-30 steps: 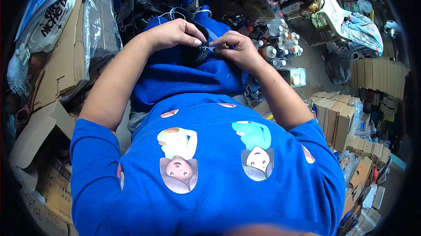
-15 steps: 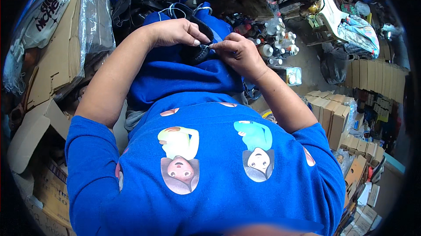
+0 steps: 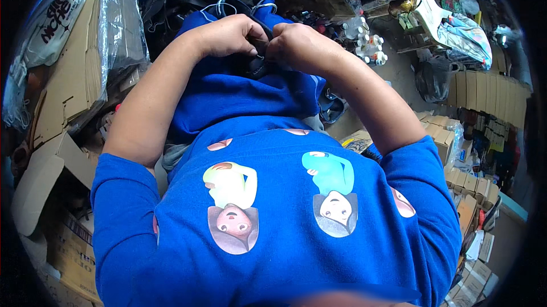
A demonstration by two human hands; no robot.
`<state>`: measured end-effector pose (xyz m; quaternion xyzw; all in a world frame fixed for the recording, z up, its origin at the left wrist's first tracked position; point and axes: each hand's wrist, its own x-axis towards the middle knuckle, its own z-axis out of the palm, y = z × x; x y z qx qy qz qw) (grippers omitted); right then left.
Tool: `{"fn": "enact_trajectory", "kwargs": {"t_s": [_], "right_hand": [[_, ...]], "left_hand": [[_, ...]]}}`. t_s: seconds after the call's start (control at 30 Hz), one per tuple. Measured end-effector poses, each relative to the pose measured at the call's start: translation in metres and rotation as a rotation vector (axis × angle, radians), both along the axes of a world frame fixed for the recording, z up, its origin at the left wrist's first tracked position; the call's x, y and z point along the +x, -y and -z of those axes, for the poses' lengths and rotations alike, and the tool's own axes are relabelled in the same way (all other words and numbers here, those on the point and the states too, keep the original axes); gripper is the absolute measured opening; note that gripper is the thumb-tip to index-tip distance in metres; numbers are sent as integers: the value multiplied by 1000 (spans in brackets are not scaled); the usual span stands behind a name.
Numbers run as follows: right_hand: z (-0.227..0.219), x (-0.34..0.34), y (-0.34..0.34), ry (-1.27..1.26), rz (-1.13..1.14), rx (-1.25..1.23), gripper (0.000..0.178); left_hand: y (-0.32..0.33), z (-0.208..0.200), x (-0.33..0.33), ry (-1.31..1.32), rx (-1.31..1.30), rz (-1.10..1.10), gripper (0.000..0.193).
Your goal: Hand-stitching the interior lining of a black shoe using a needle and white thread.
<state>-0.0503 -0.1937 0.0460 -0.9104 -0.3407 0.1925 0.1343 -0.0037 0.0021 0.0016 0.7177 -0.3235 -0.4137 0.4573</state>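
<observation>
Wearing a blue T-shirt printed with cartoon figures, filling the lower centre of the frame, beside flattened cardboard at left. At upper centre, curling the right hand, fingertips hidden, impossible to tell whether gripping anything; just beside it, with the left hand, thumb and forefinger narrowly spaced, holding a black stitched piece above blue cloth.

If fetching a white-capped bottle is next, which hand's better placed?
Probably the right hand: it's nearer the bottles, on their side. The left hand is farther off, beyond the right.
</observation>
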Motion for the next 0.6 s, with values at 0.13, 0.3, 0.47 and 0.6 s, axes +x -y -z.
{"fn": "enact_trajectory", "kwargs": {"t_s": [0.13,0.3,0.47,0.6], "right_hand": [[11,13,16,-68,-66,99,16],[21,13,0,-175,70,89,16],[28,8,27,-425,334,379,16],[10,0,37,-695,686,572,28]], "left_hand": [[-2,6,3,87,-42,-125,21],[0,14,5,65,-64,-185,21],[-5,2,-20,806,-59,-480,26],[-26,-14,-55,567,38,-505,38]]}}
